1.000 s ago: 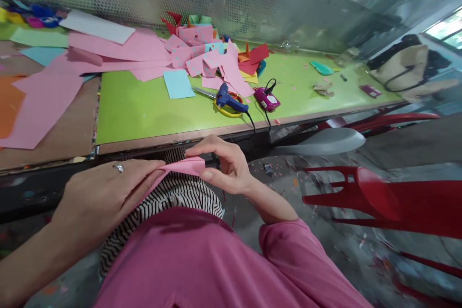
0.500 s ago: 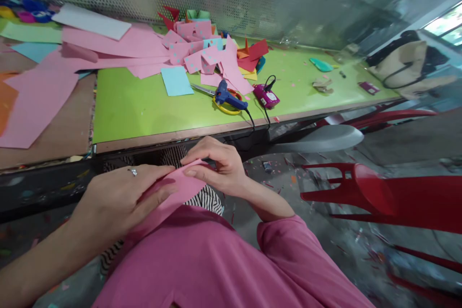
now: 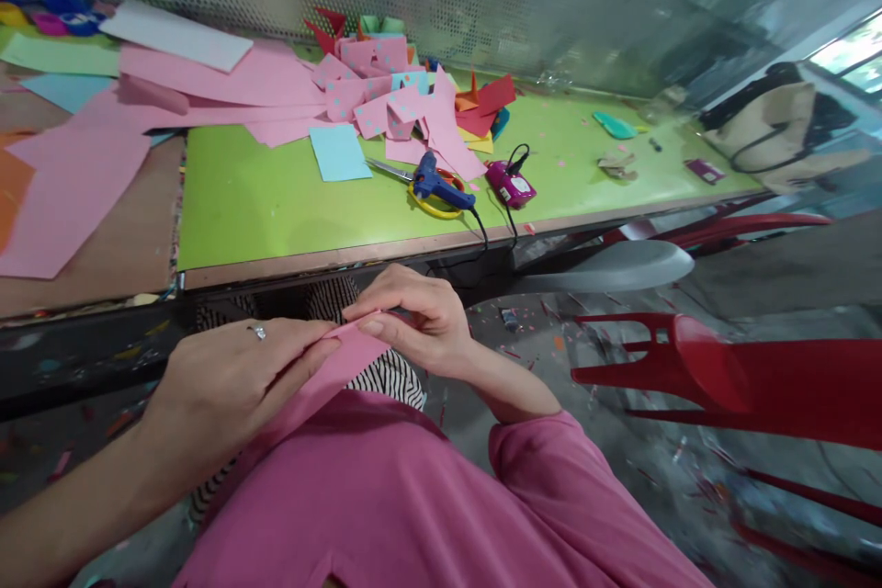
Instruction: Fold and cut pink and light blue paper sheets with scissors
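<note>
A sheet of pink paper (image 3: 344, 363) lies over my lap, its upper edge pinched in both hands. My left hand (image 3: 231, 377), with a ring on one finger, grips the edge between thumb and fingers. Close by on the right, my right hand (image 3: 420, 317) presses the same edge between thumb and forefinger. The paper's lower part rests against the pink shirt (image 3: 386, 487). On the table beyond sit a blue glue gun (image 3: 441, 182), yellow-handled scissors (image 3: 392, 170) under it, and a light-blue paper square (image 3: 340, 153).
The green-topped table (image 3: 254, 202) runs across in front, its edge just beyond my hands. Pink paper sheets (image 3: 227, 83) and folded dotted pieces (image 3: 344, 98) are heaped at the back. A purple box (image 3: 510, 184) has a cord plugged in. Red chairs (image 3: 709, 363) stand at the right.
My left thumb has drawn up toward the paper's edge, and the edge is now pinched more narrowly between both hands. The things on the table have not moved.
</note>
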A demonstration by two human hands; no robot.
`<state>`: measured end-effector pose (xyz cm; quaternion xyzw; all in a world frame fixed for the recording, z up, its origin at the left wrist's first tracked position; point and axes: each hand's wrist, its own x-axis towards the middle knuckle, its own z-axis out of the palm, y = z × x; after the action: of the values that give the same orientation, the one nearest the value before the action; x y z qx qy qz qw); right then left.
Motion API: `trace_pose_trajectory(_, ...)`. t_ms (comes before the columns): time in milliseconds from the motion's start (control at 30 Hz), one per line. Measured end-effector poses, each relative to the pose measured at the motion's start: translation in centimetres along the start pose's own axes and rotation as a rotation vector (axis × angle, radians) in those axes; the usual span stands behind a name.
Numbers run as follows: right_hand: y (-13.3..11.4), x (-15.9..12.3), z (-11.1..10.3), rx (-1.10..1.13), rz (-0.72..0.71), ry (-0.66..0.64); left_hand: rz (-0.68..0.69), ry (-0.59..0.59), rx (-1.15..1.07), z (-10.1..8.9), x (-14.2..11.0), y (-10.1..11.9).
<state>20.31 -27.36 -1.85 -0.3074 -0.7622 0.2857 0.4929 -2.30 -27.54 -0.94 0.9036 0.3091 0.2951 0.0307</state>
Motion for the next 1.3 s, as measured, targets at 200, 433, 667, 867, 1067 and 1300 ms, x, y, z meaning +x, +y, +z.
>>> trace_pose_trajectory(200,0.1,0.0,0.1,0.006,-0.007,0.01,0.034,0.06,0.035,0.4,-0.3,-0.2)
trace_pose_trajectory(433,0.2,-0.2,0.2,0.04,0.032,0.008,0.052,0.089,0.024,0.3,-0.1,-0.1)
trace_pose_trajectory(667,0.4,-0.3,0.2,0.106,0.013,0.023,0.006,0.034,-0.01,0.4,-0.3,-0.3)
trace_pose_trajectory(867,0.2,-0.1,0.1,0.054,0.024,0.006,0.075,0.099,0.016,0.3,0.4,0.2)
trace_pose_trajectory(1067,0.5,-0.1,-0.1,0.067,-0.08,0.074,-0.025,0.054,-0.015,-0.1,-0.2,-0.2)
trace_pose_trajectory(1300,1.2,-0.2,-0.9,0.095,-0.149,0.025,-0.137,0.028,-0.047,-1.5,-1.5,-1.4)
